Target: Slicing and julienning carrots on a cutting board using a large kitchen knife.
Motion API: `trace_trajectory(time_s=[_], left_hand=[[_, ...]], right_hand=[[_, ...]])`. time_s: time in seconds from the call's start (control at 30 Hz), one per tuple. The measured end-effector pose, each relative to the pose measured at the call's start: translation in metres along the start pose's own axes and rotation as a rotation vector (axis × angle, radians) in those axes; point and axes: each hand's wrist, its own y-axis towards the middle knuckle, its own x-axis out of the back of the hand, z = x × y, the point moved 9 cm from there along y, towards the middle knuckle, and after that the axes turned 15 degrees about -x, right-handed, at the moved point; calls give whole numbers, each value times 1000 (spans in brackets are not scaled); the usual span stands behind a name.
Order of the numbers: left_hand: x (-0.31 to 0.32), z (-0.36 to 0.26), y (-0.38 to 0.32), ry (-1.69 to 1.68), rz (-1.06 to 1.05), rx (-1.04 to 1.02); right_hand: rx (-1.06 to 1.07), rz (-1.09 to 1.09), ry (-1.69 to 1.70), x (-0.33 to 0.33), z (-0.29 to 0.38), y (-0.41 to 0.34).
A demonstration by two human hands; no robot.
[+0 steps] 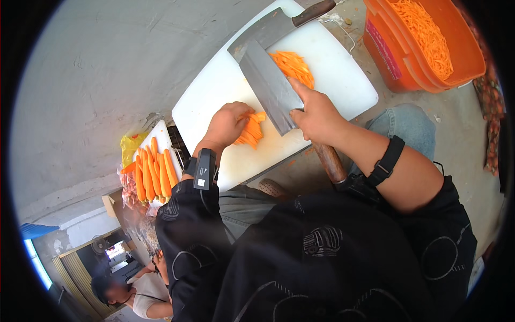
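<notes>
My right hand (320, 116) grips a cleaver with a wooden handle (330, 161). Its broad steel blade (269, 88) lies over the white cutting board (213, 88). Fingers curled, my left hand (229, 122) presses on a fanned stack of carrot slices (251, 133), left of the blade. A pile of carrot strips (295, 66) is on the blade's other side. Across the board's far end rests a second cleaver (265, 32), its dark wooden handle (314, 12) jutting past the edge; the held blade partly covers it.
An orange tub (394, 60) holds shredded carrot (426, 36) at upper right. Whole peeled carrots (155, 173) lie on a smaller white board (161, 135) at left, beside a yellow plastic bag (132, 147). A grey wall (100, 80) borders the board. Another person (141, 294) is at lower left.
</notes>
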Motion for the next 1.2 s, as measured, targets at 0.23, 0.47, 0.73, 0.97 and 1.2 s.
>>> trace_trajectory(time_s=[0.23,0.47,0.73,0.97,1.2], left_hand=[[-8,-1,-6,-6,0,-23],[-3,-10,3,36,-43,-92],[-10,-16,17,143,25,-6],[-17,-15,32,251,171,117],[-17,-10,27,131,117,167]], right_hand=[[-19,23,10,-2,-1,0],[38,-21,-24,-1,-5,5],[-11,27,19,-1,0,3],[39,-9,-38,1,1,3],[42,-16,9,4,1,2]])
